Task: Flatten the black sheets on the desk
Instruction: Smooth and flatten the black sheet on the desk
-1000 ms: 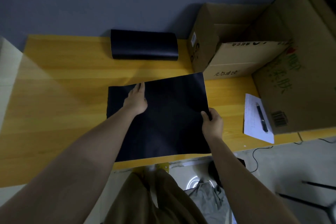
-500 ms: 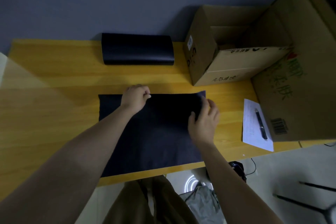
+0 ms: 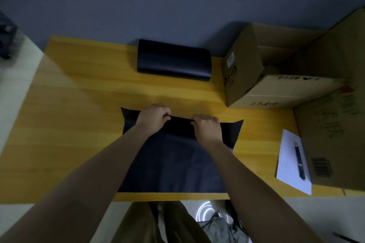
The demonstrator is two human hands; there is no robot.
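A black sheet (image 3: pixel 173 165) lies on the yellow wooden desk (image 3: pixel 79 124), reaching the desk's near edge. Its far edge is curled back toward me into a low roll between my hands. My left hand (image 3: pixel 153 116) and my right hand (image 3: pixel 206 126) both have their fingers closed on that far edge, side by side near the middle. The sheet's far corners stick out flat to either side. A second lot of black sheets (image 3: pixel 173 63) lies curled in a loose roll at the back of the desk by the wall.
An open cardboard box (image 3: pixel 245 77) stands at the back right, with a larger cardboard box (image 3: pixel 331 124) beside it on the right. A white paper (image 3: pixel 288 163) with a black pen (image 3: pixel 299 161) on it lies at the desk's right front.
The sheet has come down flat from its tilted position. My right hand moved from the sheet's right side to the far edge beside my left, and both now curl that edge back.
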